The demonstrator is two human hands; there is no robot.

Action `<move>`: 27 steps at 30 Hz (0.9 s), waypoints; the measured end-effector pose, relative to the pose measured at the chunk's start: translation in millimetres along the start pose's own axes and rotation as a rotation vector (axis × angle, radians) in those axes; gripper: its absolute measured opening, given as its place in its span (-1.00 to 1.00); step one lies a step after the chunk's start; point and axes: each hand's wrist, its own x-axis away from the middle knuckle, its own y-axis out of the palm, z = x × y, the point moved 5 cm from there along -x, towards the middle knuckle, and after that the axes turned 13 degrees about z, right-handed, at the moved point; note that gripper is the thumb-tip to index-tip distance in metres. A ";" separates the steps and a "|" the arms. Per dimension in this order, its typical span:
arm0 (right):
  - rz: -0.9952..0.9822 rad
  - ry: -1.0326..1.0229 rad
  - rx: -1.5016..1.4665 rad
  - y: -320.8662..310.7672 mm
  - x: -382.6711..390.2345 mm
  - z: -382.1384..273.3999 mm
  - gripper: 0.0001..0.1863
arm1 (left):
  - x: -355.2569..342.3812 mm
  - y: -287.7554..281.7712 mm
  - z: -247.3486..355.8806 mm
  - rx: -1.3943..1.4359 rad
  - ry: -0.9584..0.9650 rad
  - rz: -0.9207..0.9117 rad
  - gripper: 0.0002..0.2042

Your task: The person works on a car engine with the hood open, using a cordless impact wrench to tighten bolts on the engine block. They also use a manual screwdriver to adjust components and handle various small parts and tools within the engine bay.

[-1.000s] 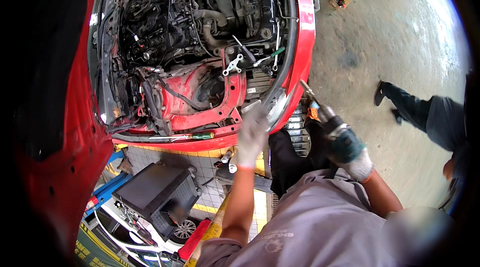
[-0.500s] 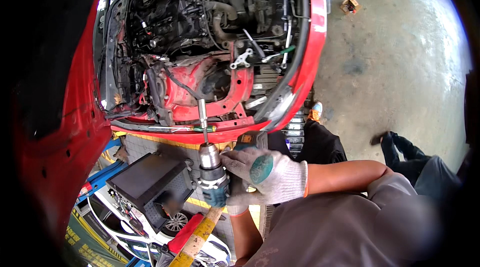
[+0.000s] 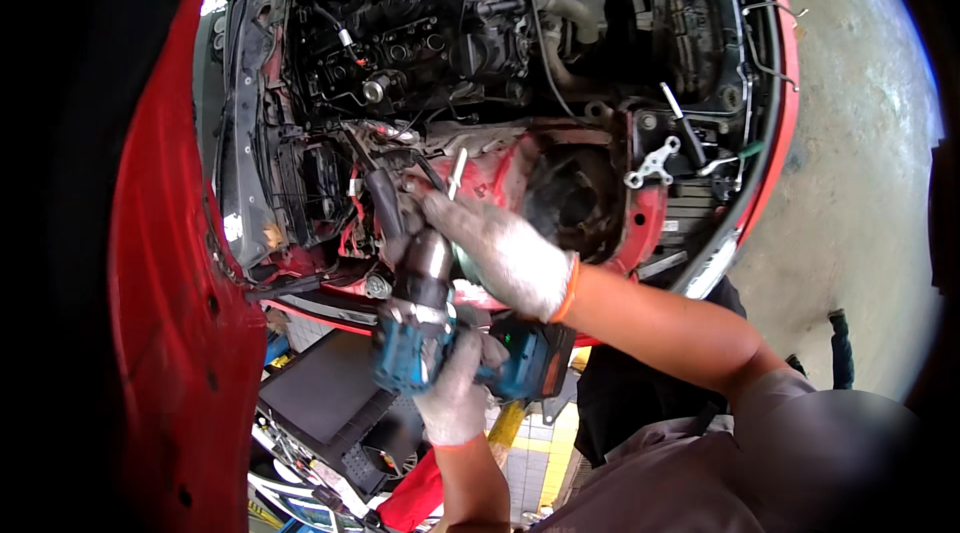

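My left hand, in a pale glove, grips the handle of a blue-and-black cordless drill held over the near side of the engine bay. Just right of the drill's silver chuck is my gloved right hand; its blurred fingers reach forward over the front of the tool, and whether they grasp anything there is unclear. Beneath them are the red inner body panel and dark hoses. Tools, including a silver bracket-like piece and a green-handled tool, lie on the bay's right side.
Engine parts fill the bay. The raised red bonnet runs along the left. A dark tool cart and a yellow bar stand below the car. Another person's dark-clothed leg shows on the concrete floor at right.
The drill came across from the right into both hands and has moved forward over the bay. My right hand has shifted toward its front end. The view now sits closer over the engine.
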 end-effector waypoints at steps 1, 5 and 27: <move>0.028 -0.070 0.041 10.1 -14.5 9.6 -0.47 | -18.1 1.7 8.7 -0.024 0.008 0.002 -0.67; 0.239 -0.369 0.215 38.3 -67.8 58.8 -0.62 | -89.9 21.1 22.9 0.052 0.005 0.167 -0.75; 0.315 0.738 -0.492 76.4 -222.5 263.3 -0.57 | -323.9 96.9 -9.9 0.031 -0.323 0.173 -0.76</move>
